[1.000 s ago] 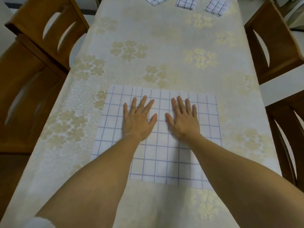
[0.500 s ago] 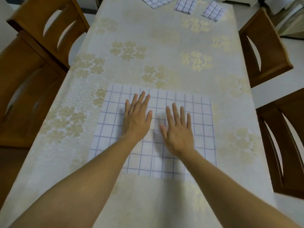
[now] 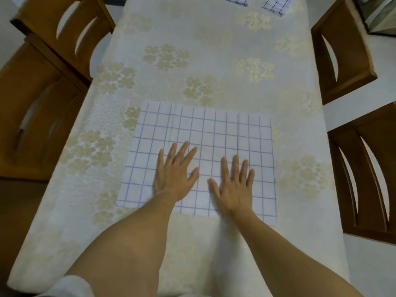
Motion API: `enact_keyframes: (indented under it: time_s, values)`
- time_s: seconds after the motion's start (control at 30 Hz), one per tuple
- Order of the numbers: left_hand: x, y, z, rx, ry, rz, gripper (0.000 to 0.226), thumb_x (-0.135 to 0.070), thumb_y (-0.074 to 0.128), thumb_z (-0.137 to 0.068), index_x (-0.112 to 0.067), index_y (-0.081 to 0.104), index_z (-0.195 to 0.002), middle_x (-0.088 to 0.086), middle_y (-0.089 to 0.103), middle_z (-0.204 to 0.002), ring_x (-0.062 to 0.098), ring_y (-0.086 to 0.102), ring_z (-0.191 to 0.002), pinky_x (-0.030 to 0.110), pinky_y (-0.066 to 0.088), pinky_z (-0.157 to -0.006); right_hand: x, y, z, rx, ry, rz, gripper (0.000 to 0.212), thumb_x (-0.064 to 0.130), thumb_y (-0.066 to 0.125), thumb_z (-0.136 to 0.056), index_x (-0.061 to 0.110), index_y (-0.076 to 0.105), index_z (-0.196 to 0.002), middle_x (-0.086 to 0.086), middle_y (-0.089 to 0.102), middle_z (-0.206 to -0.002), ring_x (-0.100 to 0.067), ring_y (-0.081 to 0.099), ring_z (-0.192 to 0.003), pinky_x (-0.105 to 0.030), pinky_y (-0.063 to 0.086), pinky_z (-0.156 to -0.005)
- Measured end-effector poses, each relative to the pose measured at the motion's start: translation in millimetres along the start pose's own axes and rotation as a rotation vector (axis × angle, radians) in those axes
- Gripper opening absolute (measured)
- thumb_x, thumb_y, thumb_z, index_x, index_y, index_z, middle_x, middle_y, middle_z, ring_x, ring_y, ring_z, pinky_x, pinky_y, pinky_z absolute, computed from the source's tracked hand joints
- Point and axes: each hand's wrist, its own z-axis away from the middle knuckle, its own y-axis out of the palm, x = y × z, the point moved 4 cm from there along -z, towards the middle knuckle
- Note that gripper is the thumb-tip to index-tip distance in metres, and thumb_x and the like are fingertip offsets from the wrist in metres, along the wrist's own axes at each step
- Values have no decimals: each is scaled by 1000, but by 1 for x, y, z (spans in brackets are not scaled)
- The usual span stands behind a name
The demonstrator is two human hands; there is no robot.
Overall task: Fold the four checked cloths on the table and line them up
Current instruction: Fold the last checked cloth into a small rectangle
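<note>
Left hand and right hand flat on near cloth, both grips spread, holding nothing, three folded cloths far on surface

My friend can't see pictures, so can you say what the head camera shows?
A left hand and a right hand press flat on a checked cloth spread over a cream flowered tablecloth. Three folded cloths lie at the table's far edge, partly cut off; wooden chairs stand on both sides.
</note>
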Motion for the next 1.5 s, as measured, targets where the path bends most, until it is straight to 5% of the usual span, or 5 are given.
enact_keyframes:
  time_s: [0.2, 0.43, 0.6, 1.1, 1.5]
  values:
    - [3, 5, -2, -13, 6, 10, 71, -68, 7, -98, -39, -16, -159, -12, -21, -167, 18, -14, -157, 54, -4, -124, -79, -43, -22, -184, 411, -217, 91, 60, 48, -97, 4, 12, -158, -26, 11, -163, -42, 16, -148, -53, 16, -121]
    - [2, 2, 0, -7, 10, 25, 70, -70, 6, -98, -42, -15, -159, -11, -21, -167, 20, -16, -156, 54, -8, -124, -114, -66, -46, -122, 616, -583, 65, 50, 80, -80, 5, 51, -117, -15, 58, -108, -35, 59, -99, -44, 48, -83]
    - [1, -1, 1, -3, 20, 21, 68, -71, 4, -98, -45, -19, -157, -10, -23, -167, 21, -18, -156, 56, -10, -123, -121, -77, -46, -67, 561, -627, 51, 45, 74, -86, 13, 42, -65, -6, 42, -59, -26, 45, -55, -34, 34, -55]
    - [-1, -4, 3, -8, 28, 20, 62, -66, 0, -100, -47, -22, -155, -8, -24, -167, 23, -19, -156, 57, -9, -122, -64, -165, -19, -371, 193, -541, 28, 34, 54, -102, 9, 66, -99, -11, 69, -87, -28, 64, -76, -44, 56, -72]
    - [-1, -3, 2, -26, 40, 23, 59, -63, -1, -101, -49, -19, -155, -3, -21, -168, 29, -16, -156, 61, -11, -119, 48, -212, -8, -414, -26, -516, 47, 19, 47, -103, 13, 35, -58, -2, 31, -48, -17, 29, -45, -28, 18, -46]
